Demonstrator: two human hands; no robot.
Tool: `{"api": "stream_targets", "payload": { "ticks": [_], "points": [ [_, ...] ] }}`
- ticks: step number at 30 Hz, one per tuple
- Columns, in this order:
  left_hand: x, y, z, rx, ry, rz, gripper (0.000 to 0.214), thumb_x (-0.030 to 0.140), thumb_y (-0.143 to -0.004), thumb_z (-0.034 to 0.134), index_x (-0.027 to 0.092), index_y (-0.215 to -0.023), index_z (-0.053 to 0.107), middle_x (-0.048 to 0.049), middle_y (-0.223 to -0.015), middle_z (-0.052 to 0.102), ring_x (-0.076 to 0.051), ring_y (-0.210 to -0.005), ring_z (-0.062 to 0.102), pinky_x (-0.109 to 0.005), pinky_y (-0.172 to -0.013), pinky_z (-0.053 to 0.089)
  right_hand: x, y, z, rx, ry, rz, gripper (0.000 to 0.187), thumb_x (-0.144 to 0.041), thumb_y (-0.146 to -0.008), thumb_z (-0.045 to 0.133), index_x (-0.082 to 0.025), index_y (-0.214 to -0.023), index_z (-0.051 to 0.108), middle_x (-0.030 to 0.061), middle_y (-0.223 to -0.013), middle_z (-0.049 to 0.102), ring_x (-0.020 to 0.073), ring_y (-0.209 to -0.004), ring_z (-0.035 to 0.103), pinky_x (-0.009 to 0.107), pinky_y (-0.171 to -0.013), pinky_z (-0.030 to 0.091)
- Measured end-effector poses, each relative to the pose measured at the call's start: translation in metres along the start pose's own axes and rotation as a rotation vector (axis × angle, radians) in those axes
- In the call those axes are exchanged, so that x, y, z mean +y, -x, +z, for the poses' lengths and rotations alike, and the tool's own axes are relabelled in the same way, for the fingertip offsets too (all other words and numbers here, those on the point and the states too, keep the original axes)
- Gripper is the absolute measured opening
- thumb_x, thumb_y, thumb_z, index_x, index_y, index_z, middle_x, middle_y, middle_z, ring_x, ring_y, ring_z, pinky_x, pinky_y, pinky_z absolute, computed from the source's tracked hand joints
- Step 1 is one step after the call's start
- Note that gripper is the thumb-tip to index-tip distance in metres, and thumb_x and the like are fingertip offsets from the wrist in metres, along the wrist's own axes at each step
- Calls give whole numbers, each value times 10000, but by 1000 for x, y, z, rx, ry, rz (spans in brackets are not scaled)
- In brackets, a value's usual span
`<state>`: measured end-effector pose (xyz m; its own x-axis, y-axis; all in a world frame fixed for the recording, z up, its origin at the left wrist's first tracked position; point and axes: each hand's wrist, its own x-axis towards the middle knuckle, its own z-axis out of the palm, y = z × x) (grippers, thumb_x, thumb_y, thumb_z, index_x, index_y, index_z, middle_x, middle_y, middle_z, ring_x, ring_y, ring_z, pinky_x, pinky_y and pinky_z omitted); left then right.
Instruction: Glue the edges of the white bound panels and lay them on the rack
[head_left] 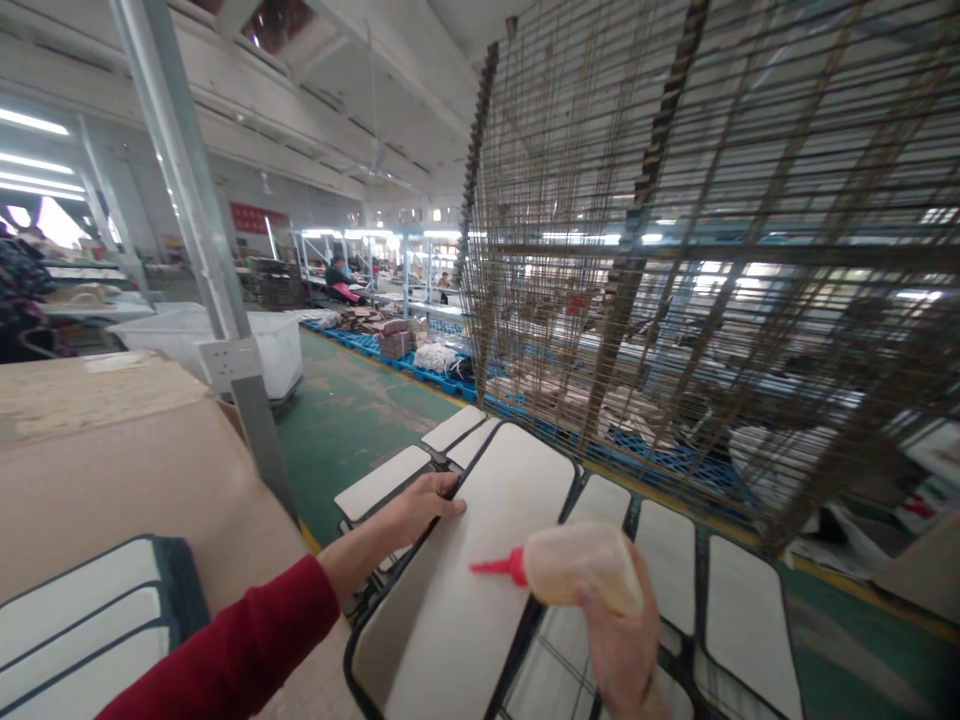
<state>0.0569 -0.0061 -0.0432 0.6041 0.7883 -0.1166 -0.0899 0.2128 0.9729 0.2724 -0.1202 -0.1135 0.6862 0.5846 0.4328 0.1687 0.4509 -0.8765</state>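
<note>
My left hand (426, 510) grips the left edge of a white panel with a dark rim (506, 460), which is tilted up in front of me. In my right hand (626, 640) is a squeeze bottle (581, 565) with a red nozzle, its body full of a pale yellowish substance. The bottle lies nearly level, its tip pointing left over the panel's face. Whether the tip touches the panel I cannot tell. More dark-rimmed white panels (667, 560) lie on a wire rack beneath and beside it.
A stack of similar panels (82, 600) lies at the lower left on a tan surface (247, 560). A metal post (202, 220) rises at left, before a white bin (274, 350). Tall wire racks (675, 300) stand at right. Several people sit farther back.
</note>
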Motion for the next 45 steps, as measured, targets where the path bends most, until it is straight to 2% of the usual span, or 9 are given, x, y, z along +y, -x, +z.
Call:
{"api": "stream_targets", "payload": {
  "ticks": [3, 8, 15, 22, 26, 28, 35, 42, 45],
  "points": [
    [0, 3, -4, 22, 4, -9, 543, 313, -470, 849, 126, -961, 713, -65, -725, 728, -221, -649, 669, -298, -644, 505, -8, 12, 0, -114, -118, 31, 663, -432, -635, 779, -185, -1191, 515, 104, -1025, 666, 262, -884, 647, 412, -782, 548],
    [4, 9, -3, -34, 19, -11, 551, 325, -503, 853, 128, -996, 708, -76, -772, 736, -225, -699, 679, -305, -692, 508, -15, -32, -7, 200, 18, -163, 653, -421, -616, 797, -170, -1162, 541, 94, -1105, 601, 251, -969, 590, 456, -904, 481],
    [-6, 6, -19, 50, 35, -37, 630, 312, -470, 867, 121, -1045, 694, -72, -739, 730, -219, -650, 671, -303, -656, 508, 8, 23, -13, -217, -200, 156, 768, -434, -603, 796, -183, -1258, 483, 136, -1070, 655, 299, -923, 646, 446, -787, 549],
    [-6, 6, -21, 7, 62, -30, 571, 302, -507, 870, 123, -1023, 703, -76, -782, 735, -206, -692, 667, -291, -690, 515, -7, -21, -2, 153, -99, -57, 681, -395, -574, 831, -187, -1154, 542, 64, -1050, 610, 228, -917, 603, 432, -892, 496],
    [-6, 3, -33, 58, 57, 10, 550, 300, -510, 876, 137, -1009, 713, -71, -825, 738, -198, -720, 666, -271, -705, 507, -2, 17, -1, -119, -231, 191, 745, -448, -519, 844, -195, -1158, 556, 96, -999, 671, 285, -846, 646, 438, -744, 553],
    [-7, 5, -40, 42, 41, 56, 510, 313, -560, 857, 146, -1020, 715, -76, -884, 737, -205, -783, 669, -265, -726, 501, -8, 28, -6, -91, -400, 261, 743, -479, -552, 821, -216, -1189, 543, 111, -1024, 685, 335, -903, 660, 496, -767, 555],
    [-8, 11, -47, -118, -38, 100, 490, 334, -682, 785, 154, -1128, 688, -97, -979, 725, -237, -883, 660, -286, -782, 492, -54, -34, -49, 368, -516, 334, 541, -454, -635, 763, -267, -1123, 624, 40, -1250, 613, 315, -1184, 546, 591, -1071, 349],
    [-3, 9, -47, -303, -107, 93, 505, 270, -782, 700, 181, -1270, 604, -96, -1098, 699, -242, -938, 648, -315, -842, 487, -76, -55, -65, 342, -484, 162, 642, -482, -495, 842, -275, -1069, 642, 5, -1209, 620, 312, -1243, 482, 583, -1116, 277],
    [1, 11, -45, -355, -134, 72, 492, 259, -802, 679, 191, -1282, 595, -94, -1114, 694, -243, -948, 648, -324, -845, 491, -87, -65, -68, 257, -453, 33, 648, -480, -495, 848, -264, -1071, 643, 33, -1168, 642, 307, -1161, 552, 584, -1064, 357]
  ]
}}
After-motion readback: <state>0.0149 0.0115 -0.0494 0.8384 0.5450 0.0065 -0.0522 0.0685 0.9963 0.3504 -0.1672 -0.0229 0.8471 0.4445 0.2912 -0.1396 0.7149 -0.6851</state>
